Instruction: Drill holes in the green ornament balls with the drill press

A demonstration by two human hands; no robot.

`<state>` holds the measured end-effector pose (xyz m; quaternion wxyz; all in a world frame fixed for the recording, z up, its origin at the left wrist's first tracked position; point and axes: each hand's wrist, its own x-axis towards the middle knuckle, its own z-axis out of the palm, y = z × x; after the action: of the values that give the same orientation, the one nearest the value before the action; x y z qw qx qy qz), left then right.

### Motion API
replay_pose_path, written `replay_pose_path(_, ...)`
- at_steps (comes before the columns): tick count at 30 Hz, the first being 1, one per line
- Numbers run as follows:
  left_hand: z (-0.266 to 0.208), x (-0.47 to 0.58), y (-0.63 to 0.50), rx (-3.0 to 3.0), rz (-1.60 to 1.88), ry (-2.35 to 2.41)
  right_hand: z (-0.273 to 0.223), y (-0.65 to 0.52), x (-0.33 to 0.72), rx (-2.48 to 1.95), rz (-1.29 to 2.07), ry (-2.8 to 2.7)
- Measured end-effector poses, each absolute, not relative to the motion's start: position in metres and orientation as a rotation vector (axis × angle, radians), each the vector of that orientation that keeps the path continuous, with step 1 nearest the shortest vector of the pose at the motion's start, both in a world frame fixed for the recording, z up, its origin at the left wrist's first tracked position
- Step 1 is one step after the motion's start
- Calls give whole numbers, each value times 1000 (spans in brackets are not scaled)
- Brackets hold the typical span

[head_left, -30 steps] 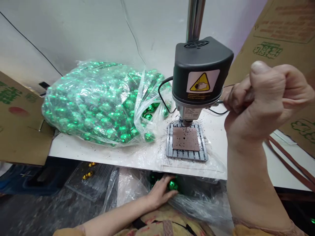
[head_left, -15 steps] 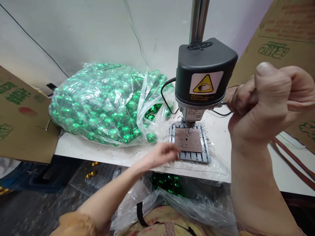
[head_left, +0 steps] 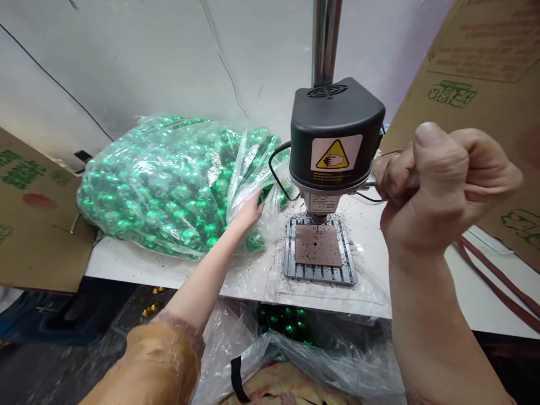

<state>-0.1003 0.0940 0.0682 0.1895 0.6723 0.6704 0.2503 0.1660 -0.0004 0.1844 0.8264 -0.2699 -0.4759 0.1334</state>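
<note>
My right hand [head_left: 439, 185] is raised in a fist around the feed lever [head_left: 370, 184] of a small drill press [head_left: 337, 132]; its fingers cover most of the lever. Below the black motor housing, the drill bit [head_left: 318, 228] stands over a brown square board [head_left: 329, 253] with one dark hole, lying on a slotted metal base [head_left: 323, 274]. At the mouth of a clear plastic bag [head_left: 236, 197] full of shiny green faceted balls [head_left: 169, 191], my left hand [head_left: 250, 214] reaches in. Its fingertips are hidden among plastic and balls, so any hold cannot be seen.
Dark shavings are scattered around the base on the white table [head_left: 240, 287]. Cardboard boxes stand left [head_left: 37, 225] and right [head_left: 468, 73]. Below the table edge, more green balls [head_left: 284, 323] lie in an open plastic bag [head_left: 329, 360]. A brown strap [head_left: 502, 281] lies at right.
My left hand has moved from beside the metal base, leftward and away from me, into the bag's mouth. My right hand stays on the lever. The camera view has shifted slightly.
</note>
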Motion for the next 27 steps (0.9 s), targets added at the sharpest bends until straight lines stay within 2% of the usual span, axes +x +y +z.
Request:
replay_pose_path(4,68,-81,67,1396,1106,1340,183,2,167,-561,261,-1000)
replay_pose_path(9,53,-52,34,890,1118,900,182,2,167,-538,267,-1012)
replay_pose_path(15,36,-37,16,859,1151,878,182,4,168,-524,266,-1021)
replay_pose_path(27,0,-19,10,1404,1152,1080,182,4,168,-522,287,-994)
